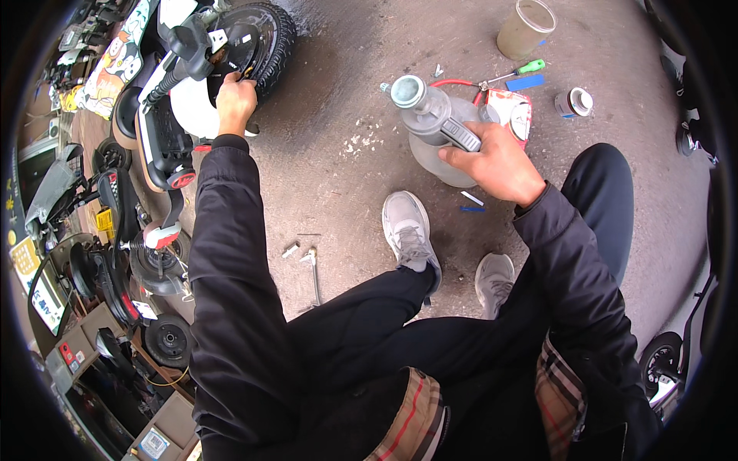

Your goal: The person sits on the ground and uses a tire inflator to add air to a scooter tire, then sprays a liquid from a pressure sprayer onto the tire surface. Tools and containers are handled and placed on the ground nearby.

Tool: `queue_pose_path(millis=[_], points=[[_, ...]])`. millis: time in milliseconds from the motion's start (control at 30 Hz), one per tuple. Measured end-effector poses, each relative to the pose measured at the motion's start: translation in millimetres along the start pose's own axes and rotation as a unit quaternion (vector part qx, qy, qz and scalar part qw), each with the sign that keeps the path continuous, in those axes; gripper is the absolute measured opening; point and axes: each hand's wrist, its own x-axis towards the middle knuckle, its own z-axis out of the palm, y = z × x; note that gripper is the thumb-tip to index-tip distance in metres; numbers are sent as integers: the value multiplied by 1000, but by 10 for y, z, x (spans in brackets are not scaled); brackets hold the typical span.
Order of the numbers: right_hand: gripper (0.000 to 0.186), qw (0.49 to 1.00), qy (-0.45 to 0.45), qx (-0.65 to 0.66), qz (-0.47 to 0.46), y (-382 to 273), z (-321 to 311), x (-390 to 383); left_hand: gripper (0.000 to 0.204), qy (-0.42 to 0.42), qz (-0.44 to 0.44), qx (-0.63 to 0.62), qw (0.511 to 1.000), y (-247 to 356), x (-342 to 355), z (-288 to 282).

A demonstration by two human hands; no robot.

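Observation:
At the upper left, my left hand [237,101] reaches to the wheel [270,48] of a white and black scooter [192,104]. Its fingers are closed at the wheel's inner side, and what they pinch is too small to make out. My right hand [498,157] grips the grey handle of a translucent pump sprayer [442,154], with the thumb on one side. The sprayer has a pale green round cap at its top end and stands over the concrete floor between my hands, right of the wheel.
Beyond the sprayer lie a green-handled screwdriver [530,67], a blue strip [525,82], a red and white tin [516,115], a small white-capped can [573,103] and a cloudy tub [526,29]. A metal wrench [314,273] lies near my feet. Parked scooters [115,223] crowd the left.

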Motion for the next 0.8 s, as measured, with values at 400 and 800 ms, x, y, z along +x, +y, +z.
queue_pose_path(millis=[400, 800], points=[[40, 1000, -11, -7, 6, 47, 28, -19, 56, -8, -145, -349, 926, 64, -15, -400], [40, 1000, -9, -1, 10, 67, 7, -19, 54, -27, -141, -389, 910, 263, -21, -307]])
